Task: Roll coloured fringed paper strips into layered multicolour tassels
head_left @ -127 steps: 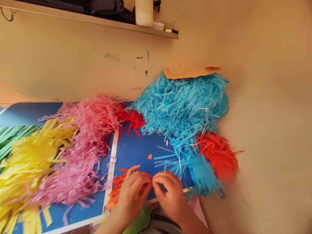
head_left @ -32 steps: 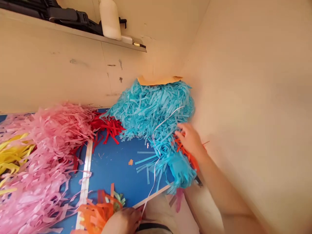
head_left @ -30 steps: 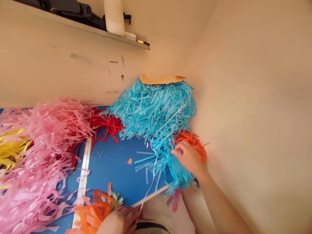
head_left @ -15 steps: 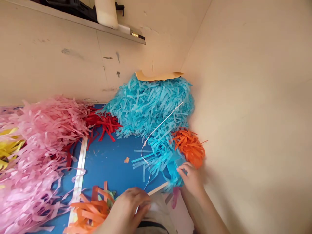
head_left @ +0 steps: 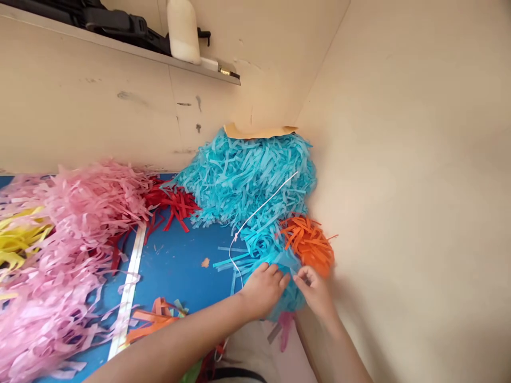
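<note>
My left hand and my right hand are close together at the front of the blue table. Both pinch a light-blue tissue paper fringe, whose strips spread to the left. A thin white string with a small knot lies over the blue paper and runs down behind my left forearm. Beyond my hands is a large heap of light-blue paper fringe. An orange paper fringe bundle sits just above my right hand, against the wall. My left palm and part of the pinched paper are hidden.
Pink paper fringe covers the left side, with yellow fringe and red fringe beside it. Orange strips lie near my left forearm. Walls meet behind the heap. A shelf holds a white bottle and dark objects.
My left hand has moved right and up from the table's front edge to the blue fringe beside my right hand. My right hand has stayed nearly in place. The view has tilted slightly upward.
</note>
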`<state>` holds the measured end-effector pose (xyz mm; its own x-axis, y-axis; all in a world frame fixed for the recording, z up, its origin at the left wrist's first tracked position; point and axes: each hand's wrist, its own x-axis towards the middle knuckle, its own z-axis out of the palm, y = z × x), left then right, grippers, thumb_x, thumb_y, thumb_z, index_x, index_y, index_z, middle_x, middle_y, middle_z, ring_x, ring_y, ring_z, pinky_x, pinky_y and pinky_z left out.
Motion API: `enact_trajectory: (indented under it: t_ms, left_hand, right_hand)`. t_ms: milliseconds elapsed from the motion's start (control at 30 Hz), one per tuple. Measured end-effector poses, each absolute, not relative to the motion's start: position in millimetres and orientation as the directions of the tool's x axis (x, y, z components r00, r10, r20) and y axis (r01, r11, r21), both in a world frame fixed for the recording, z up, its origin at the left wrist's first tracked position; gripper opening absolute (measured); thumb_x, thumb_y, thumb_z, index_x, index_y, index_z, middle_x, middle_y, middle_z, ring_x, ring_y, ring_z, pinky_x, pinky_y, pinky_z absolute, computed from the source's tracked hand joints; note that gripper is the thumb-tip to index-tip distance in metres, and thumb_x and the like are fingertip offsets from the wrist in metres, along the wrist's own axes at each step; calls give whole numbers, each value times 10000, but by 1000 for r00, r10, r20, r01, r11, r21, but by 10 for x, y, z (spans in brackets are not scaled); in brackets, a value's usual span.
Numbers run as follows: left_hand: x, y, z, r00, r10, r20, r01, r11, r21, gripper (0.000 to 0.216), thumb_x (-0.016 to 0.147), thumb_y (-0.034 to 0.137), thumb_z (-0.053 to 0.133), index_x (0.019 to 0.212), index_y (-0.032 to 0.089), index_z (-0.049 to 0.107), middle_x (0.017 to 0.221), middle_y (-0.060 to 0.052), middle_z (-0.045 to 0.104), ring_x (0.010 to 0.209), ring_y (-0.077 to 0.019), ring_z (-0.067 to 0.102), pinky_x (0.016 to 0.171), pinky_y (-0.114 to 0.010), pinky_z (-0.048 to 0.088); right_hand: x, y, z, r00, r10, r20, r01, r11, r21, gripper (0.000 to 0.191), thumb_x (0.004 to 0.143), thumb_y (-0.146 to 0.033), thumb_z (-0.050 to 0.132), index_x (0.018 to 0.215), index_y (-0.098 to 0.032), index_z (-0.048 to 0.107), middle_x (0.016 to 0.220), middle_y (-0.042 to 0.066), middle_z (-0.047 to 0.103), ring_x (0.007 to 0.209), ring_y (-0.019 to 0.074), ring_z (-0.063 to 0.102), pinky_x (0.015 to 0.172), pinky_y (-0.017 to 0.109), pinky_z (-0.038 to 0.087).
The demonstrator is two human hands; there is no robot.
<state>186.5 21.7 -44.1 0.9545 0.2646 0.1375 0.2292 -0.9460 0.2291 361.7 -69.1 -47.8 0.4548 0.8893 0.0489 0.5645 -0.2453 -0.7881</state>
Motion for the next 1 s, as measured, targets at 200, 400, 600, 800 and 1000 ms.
enact_trajectory:
  t_ms: [200, 400, 600, 800, 1000]
  left_hand:
    - [1865, 272, -521, 956, 284, 66, 263, -937, 228, 589, 852, 589, 574, 1130, 84, 694, 1406, -203, 547, 1323, -371, 410, 1092, -513, 245]
    - [1831, 288, -525, 955, 295, -5, 285, -919, 274, 661, 848, 600, 546, 1259, 89, 622, 1408, -226, 545, 1366, -420, 382, 1127, -645, 148]
    - [1594, 370, -99, 895, 376, 241, 244, -864, 441, 384, 800, 427, 631, 1047, 143, 704, 1201, -176, 684, 1185, -380, 560, 1058, -623, 336]
    - [1220, 710, 673, 171, 824, 540, 212, -566, 797, 563, 793, 271, 631, 1326, 190, 469, 1286, -135, 625, 1204, -280, 582, 1000, -462, 472]
    - [407, 1105, 567, 73, 872, 484, 542, -442, 714, 464, 776, 170, 577, 1238, 208, 574, 1203, -80, 703, 1133, -251, 638, 986, -427, 476]
  right_hand:
    - [3916, -654, -106, 500, 834, 234, 744, -274, -610, 313, 843, -378, 493, 976, -198, 712, 958, 108, 740, 848, 252, 674, 782, 368, 513]
    - [4437, -377, 953, 543, 625, 561, 837, -356, -414, 307, 754, -320, 483, 866, -179, 732, 842, 85, 721, 663, 214, 617, 669, 336, 479]
    - [3912, 142, 1866, 173, 782, 598, 975, -221, 6, 213, 826, -251, 514, 895, -210, 711, 933, 56, 723, 845, 222, 655, 704, 301, 449]
    - [2619, 627, 1901, -247, 959, 142, 930, 194, 312, 189, 932, -195, 525, 927, -202, 714, 894, 49, 719, 768, 207, 655, 601, 292, 365]
    - [1767, 920, 1664, -618, 741, 264, 783, 610, 122, 130, 939, -195, 591, 901, -208, 714, 863, 27, 718, 827, 182, 652, 694, 282, 387]
